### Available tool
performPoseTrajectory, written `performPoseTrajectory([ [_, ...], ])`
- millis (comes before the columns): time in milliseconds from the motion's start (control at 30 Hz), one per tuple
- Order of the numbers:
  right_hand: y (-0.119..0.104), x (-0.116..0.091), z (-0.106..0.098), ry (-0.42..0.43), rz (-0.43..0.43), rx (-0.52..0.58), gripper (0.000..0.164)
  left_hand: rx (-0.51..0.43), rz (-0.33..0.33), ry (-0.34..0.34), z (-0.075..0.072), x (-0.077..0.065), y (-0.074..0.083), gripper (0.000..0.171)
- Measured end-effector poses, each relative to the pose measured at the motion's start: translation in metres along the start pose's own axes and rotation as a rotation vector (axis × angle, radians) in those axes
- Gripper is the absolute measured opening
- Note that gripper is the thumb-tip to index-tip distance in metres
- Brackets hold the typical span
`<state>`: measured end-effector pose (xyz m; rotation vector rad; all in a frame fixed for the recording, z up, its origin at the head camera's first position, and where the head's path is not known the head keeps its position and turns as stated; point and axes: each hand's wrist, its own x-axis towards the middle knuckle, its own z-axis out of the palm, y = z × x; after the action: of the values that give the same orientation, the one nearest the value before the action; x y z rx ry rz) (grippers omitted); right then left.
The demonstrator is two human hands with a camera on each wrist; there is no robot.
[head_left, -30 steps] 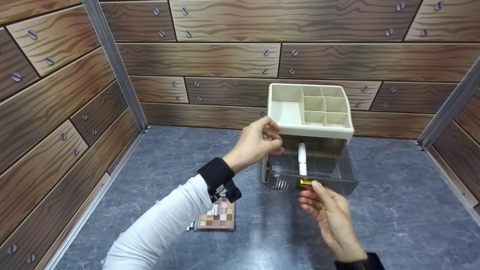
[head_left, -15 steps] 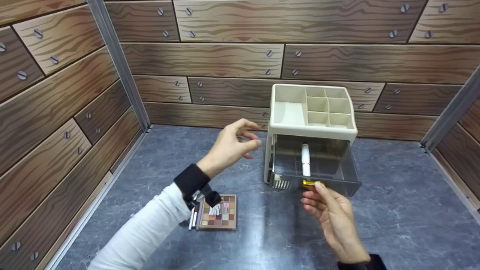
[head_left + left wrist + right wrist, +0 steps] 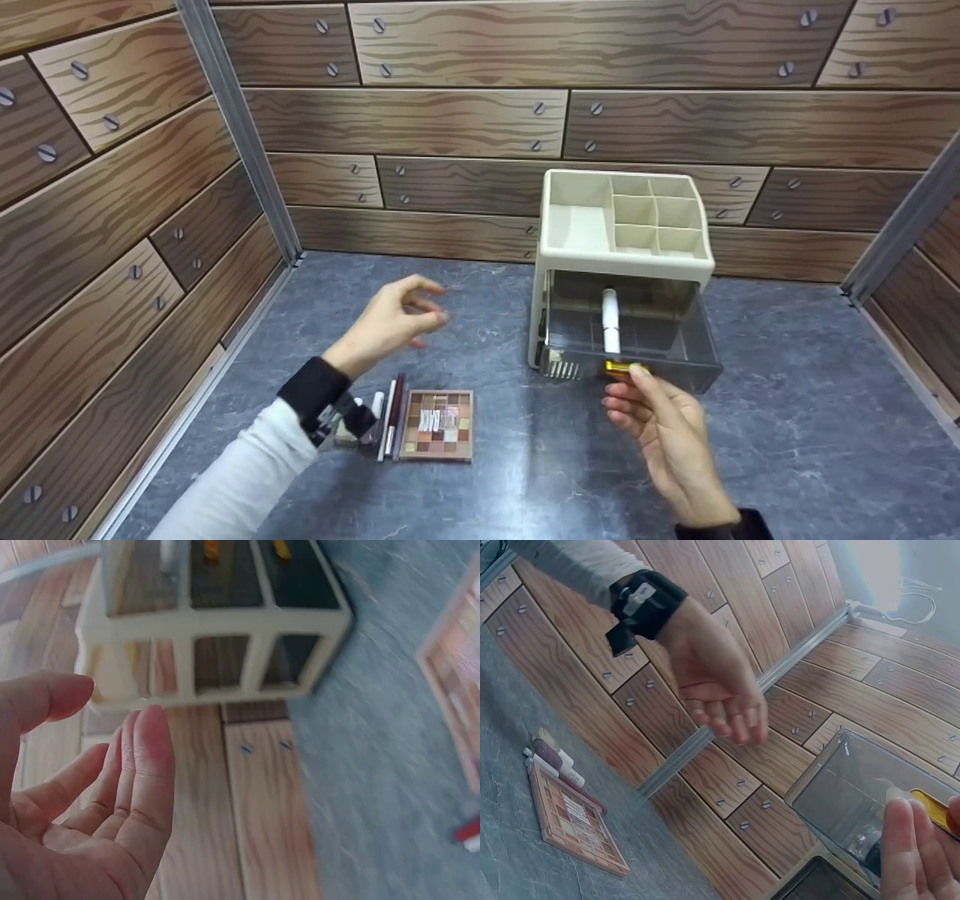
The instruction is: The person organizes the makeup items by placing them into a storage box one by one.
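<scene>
My right hand (image 3: 664,435) pinches the gold handle (image 3: 616,367) of a smoky clear drawer (image 3: 679,373), which is pulled out from a cream cosmetics organizer (image 3: 626,259). Inside this drawer lies a white tube (image 3: 610,321). Over to the left, my left hand (image 3: 386,322) hangs in the air, holding nothing, its fingers loosely bent and thumb apart. Below and right of it, an eyeshadow palette (image 3: 439,426) lies flat on the floor. Slim makeup pencils (image 3: 396,409) lie along the palette's left side. In the left wrist view, the organizer shows beyond the fingers.
The organizer's top has one large and several small compartments. Near my left wrist sit a white-capped tube (image 3: 377,405) and a small pale item (image 3: 345,435), partly hidden by the wrist camera. Wood-patterned walls (image 3: 450,120) bound the grey marbled surface (image 3: 495,495).
My left hand has moved left and down, away from the organizer, uncovering the palette and pencils. The right hand stays on the drawer handle; the drawer has not visibly moved.
</scene>
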<state>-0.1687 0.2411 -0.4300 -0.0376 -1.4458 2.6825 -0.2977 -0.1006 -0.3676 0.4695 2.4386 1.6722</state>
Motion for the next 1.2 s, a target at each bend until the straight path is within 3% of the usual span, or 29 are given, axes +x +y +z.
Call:
performPoseTrajectory([
  [200, -0.002, 0.000, 0.001, 0.011, 0.002, -0.015, 0.026, 0.004, -0.101, 0.006, -0.012, -0.012, -0.032, 0.045],
  [333, -0.001, -0.001, 0.001, 0.017, 0.005, -0.022, 0.025, 0.055, -0.189, 0.031, -0.016, -0.022, -0.051, 0.045],
  [467, -0.001, -0.001, 0.002, 0.017, 0.004, -0.025, 0.026, 0.098, -0.233, 0.056, -0.019, -0.031, -0.066, 0.046],
  [700, -0.002, -0.001, 0.002, 0.018, 0.006, -0.016, 0.026, 0.156, -0.269, 0.068, -0.025, -0.041, -0.088, 0.046],
  [967, -0.003, 0.000, 0.002, 0.028, -0.003, -0.014, 0.026, 0.306, -0.308, 0.068, -0.026, -0.048, -0.103, 0.058],
  [1200, -0.001, -0.001, 0.001, 0.021, -0.001, -0.022, 0.026, 0.372, -0.308, 0.105, -0.024, -0.055, -0.110, 0.055],
])
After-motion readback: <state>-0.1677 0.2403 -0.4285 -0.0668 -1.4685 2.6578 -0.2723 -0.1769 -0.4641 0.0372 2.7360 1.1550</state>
